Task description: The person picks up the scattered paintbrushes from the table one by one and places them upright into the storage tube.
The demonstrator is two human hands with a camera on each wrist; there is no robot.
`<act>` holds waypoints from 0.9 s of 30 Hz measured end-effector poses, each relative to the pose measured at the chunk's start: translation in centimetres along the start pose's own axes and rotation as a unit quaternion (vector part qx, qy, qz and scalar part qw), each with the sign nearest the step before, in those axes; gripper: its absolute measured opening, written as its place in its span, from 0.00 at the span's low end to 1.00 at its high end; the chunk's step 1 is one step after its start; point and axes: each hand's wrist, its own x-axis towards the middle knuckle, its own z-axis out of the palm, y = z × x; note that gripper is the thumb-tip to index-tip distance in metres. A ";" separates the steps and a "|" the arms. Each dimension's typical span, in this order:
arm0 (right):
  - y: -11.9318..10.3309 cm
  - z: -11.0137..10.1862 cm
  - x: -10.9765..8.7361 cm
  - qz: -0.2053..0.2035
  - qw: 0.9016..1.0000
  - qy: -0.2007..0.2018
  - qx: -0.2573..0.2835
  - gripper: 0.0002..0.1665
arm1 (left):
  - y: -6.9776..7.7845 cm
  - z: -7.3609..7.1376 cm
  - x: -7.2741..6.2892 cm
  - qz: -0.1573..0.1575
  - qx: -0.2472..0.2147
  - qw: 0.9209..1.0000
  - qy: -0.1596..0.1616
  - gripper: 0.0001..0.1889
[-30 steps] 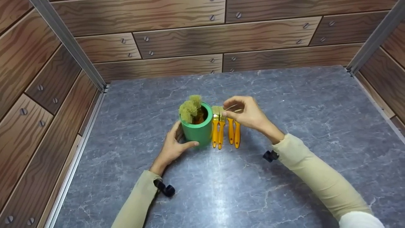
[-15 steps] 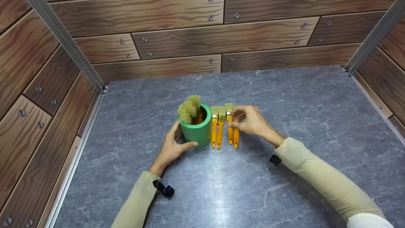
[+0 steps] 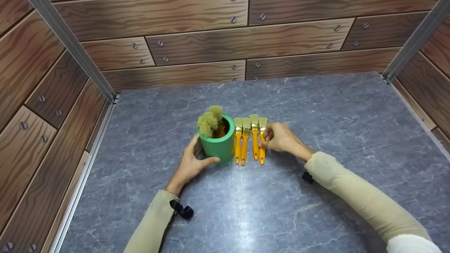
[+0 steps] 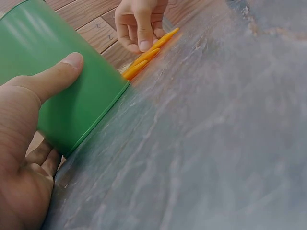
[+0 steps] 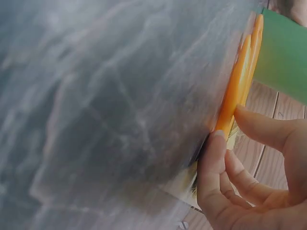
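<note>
A green cylindrical holder (image 3: 218,149) stands upright on the table, with several bristle heads (image 3: 209,121) of paintbrushes poking out of its top. My left hand (image 3: 191,160) grips it from the left; in the left wrist view the thumb (image 4: 60,76) lies across its side. To the right of the holder several paintbrushes with orange handles lie side by side, bristles pointing away. My right hand (image 3: 281,137) pinches the handle of the rightmost paintbrush (image 3: 262,154) between thumb and fingers. The right wrist view shows the fingertips at this orange handle (image 5: 232,98).
Beside the holder lie two more paintbrushes (image 3: 241,147), and another paintbrush (image 3: 255,140) touches or nearly touches the held one. The grey marbled table (image 3: 316,105) is bounded by wood-patterned walls (image 3: 197,49) at the back and sides.
My right hand has moved down and slightly right, from above the brush heads to the rightmost paintbrush's handle, uncovering the bristles of the two right brushes. The left hand and holder have stayed put.
</note>
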 end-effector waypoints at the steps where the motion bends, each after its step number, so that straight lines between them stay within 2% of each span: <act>1: 0.0 -0.1 0.0 0.006 1.000 -0.003 0.000 0.18 | 0.0 0.0 0.0 0.000 0.000 1.000 0.000 0.58; 8: 0.0 -0.7 0.3 0.048 0.998 -0.031 0.010 0.19 | 0.0 0.0 0.1 0.006 -0.002 1.000 -0.004 0.58; 16: 0.7 -0.9 0.7 0.087 0.995 -0.039 0.037 0.22 | -0.1 -0.1 0.0 0.003 -0.004 1.000 -0.010 0.56; 23: 1.1 -1.2 0.8 0.098 0.993 -0.045 0.036 0.24 | -0.1 -0.1 0.0 0.002 -0.004 1.000 -0.007 0.57; 27: 1.3 -1.5 1.0 0.108 0.991 -0.048 0.057 0.24 | 0.0 -0.1 0.1 0.006 -0.006 1.000 -0.007 0.57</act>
